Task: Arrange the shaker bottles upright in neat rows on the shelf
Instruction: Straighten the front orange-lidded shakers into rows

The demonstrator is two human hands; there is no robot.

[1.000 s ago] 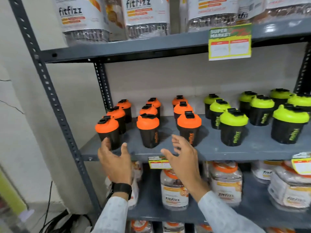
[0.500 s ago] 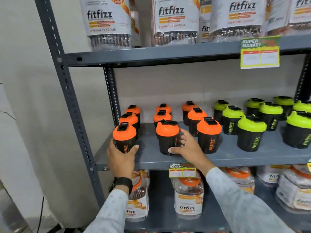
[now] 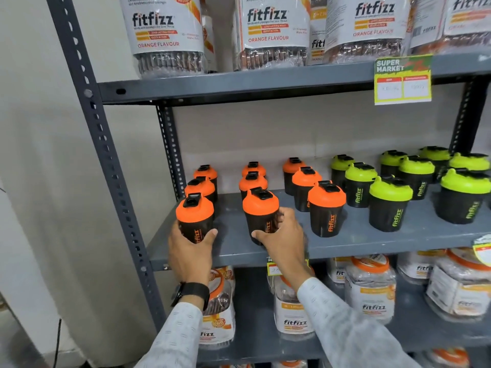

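Note:
Black shaker bottles stand upright in rows on the grey middle shelf: orange-lidded ones on the left, green-lidded ones on the right. My left hand wraps the base of the front-left orange shaker. Around the lower body of the front orange shaker of the second row is my right hand. A third front orange shaker stands free just right of it.
The grey upright post bounds the shelf on the left, beside a pale wall. The shelf above carries large fitfizz jars and a supermarket price tag. The shelf below holds more fitfizz jars.
Both hands rose from below the shelf edge and closed around the two front orange shakers. The view has shifted left and closer to the shelf.

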